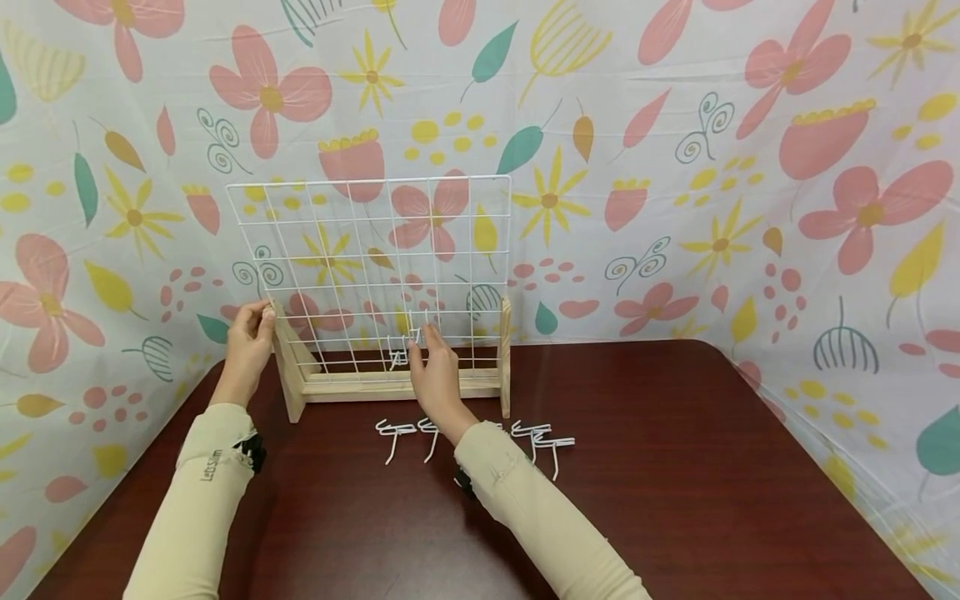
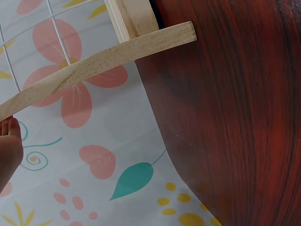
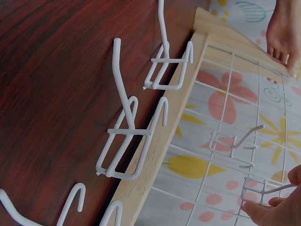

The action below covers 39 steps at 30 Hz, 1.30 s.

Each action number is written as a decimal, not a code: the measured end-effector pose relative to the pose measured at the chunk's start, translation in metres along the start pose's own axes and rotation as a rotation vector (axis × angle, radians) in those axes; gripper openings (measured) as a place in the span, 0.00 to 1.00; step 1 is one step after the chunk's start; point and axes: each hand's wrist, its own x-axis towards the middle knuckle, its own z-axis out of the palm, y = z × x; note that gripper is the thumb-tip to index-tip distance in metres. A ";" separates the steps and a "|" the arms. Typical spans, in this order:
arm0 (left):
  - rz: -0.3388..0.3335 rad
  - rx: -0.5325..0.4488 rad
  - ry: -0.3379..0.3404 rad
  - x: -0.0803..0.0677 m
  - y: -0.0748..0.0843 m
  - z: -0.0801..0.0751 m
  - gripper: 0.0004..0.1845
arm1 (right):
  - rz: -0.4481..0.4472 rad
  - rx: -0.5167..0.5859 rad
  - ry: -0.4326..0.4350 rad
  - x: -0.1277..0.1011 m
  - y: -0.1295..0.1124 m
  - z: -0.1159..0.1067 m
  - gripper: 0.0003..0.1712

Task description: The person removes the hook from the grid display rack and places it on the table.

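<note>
We note the left hand (image 1: pixel 249 340), fingers curled, gripping the wooden stand (image 1: pixel 292 375); right hand (image 1: pixel 433 371) pinches a white wire hook (image 3: pixel 263 192) against the wire grid panel (image 1: pixel 352 242).

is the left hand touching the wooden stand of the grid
Touching. The head view shows the left hand with fingers wrapped on the wooden stand's left upright, no gap.

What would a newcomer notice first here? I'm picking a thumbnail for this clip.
A white wire grid panel stands in a wooden stand at the back of the dark red table. The right hand pinches a white hook against the grid, the left hand grips the stand's edge, and spare hooks lie in front.
</note>
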 end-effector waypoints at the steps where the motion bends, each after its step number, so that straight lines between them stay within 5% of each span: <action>1: -0.001 -0.002 0.000 0.000 0.000 0.000 0.25 | -0.005 0.000 0.004 0.000 0.000 0.000 0.24; 18: 0.008 0.013 0.010 -0.002 0.001 0.002 0.25 | -0.122 -0.081 0.093 0.005 0.002 -0.004 0.17; 39: 0.010 -0.003 0.001 -0.003 0.002 0.001 0.25 | -0.203 -0.041 0.166 0.007 0.001 -0.012 0.13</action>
